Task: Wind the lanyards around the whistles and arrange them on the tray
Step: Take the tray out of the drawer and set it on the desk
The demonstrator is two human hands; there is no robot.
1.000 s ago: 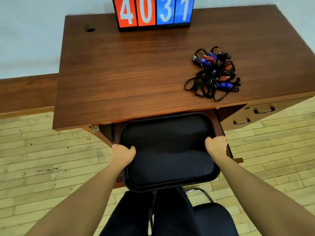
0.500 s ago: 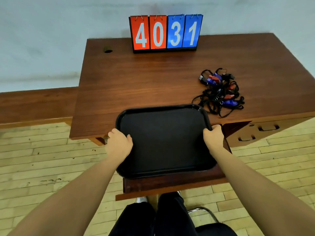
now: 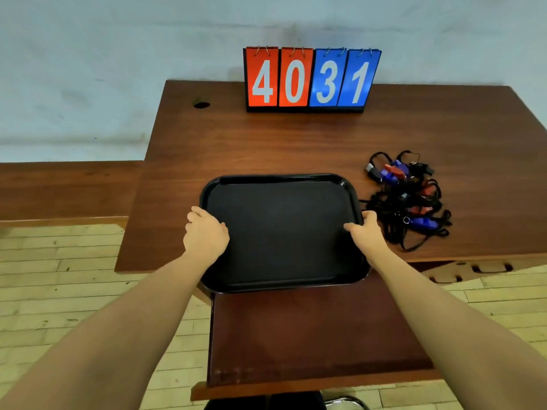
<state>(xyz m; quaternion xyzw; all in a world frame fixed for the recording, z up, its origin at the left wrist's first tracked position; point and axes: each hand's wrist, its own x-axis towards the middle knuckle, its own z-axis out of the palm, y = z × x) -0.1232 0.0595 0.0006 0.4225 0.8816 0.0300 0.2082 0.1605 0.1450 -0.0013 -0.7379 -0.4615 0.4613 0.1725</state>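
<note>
Whistles: a tangled heap of whistles (image 3: 407, 199) with black lanyards (image 3: 393, 232) lies on the desk (image 3: 296, 143), just to the right of the tray, near the desk's right front part. You can pick out red and blue whistle bodies and at least one black one; the cords are looped over one another, none wound up.
Tray: your black tray (image 3: 284, 179) sits flat on the desk, its far part on the desktop and its near edge reaching past the desk's front edge over the pulled-out drawer. Nothing lies in it.
Left hand: your left hand (image 3: 205, 232) grips the tray's left rim, thumb on the tray's inner face, fingers curled round the outer edge.
Right hand: your right hand (image 3: 365, 230) grips the tray's right rim the same way, thumb lying inward on the tray, fingers wrapped over the edge. It is close to the lanyard heap but not touching it as far as you can see.
Drawer: a brown drawer (image 3: 319, 335) stands pulled out below the tray, toward you.
Scoreboard: a flip scoreboard (image 3: 310, 79) stands upright at the back of the desk, reading 4 0 on red cards and 3 1 on blue.
Floor: pale wooden floorboards (image 3: 59, 276) show on both sides of the desk.
</note>
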